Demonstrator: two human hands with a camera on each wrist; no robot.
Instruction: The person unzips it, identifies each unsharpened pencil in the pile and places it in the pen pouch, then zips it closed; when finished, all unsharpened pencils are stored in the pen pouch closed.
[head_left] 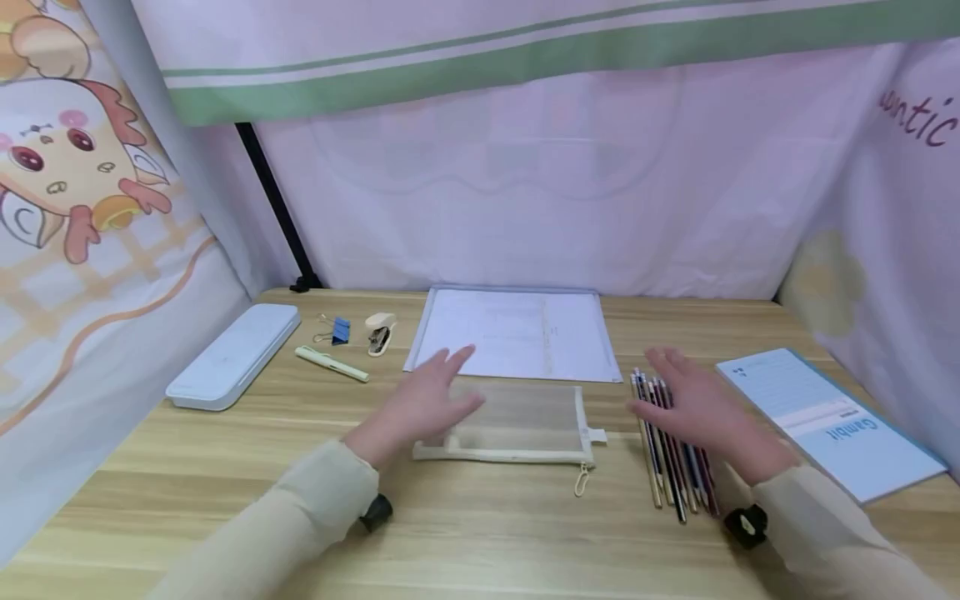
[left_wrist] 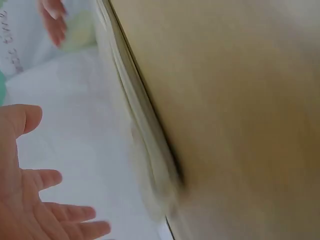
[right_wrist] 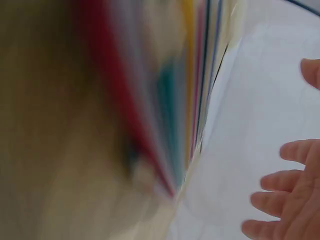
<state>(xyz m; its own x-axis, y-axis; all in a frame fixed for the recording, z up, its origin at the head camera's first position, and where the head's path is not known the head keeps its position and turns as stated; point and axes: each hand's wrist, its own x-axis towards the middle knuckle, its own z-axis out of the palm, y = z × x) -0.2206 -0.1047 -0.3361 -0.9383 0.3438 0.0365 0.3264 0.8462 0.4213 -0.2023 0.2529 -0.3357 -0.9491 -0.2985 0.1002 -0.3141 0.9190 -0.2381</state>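
Observation:
A mesh zip pouch (head_left: 517, 421) with a cream zipper edge lies flat in the middle of the table. Over its left end my left hand (head_left: 420, 404) hovers with fingers spread, holding nothing. Several pencils (head_left: 675, 467) lie in a loose bundle to the right of the pouch. Above that bundle is my right hand (head_left: 701, 408), its fingers apart and nothing in them. In the right wrist view the coloured pencils (right_wrist: 170, 100) are blurred and close to the camera, apart from the fingers. The pouch's edge (left_wrist: 145, 120) shows in the left wrist view.
Behind the pouch lies a clear folder with white sheets (head_left: 487, 333). On the left are a pale blue case (head_left: 236, 354), a light green pen (head_left: 332, 363), a blue binder clip (head_left: 341, 331) and a small stapler (head_left: 380, 333). A notepad (head_left: 832, 421) lies at right.

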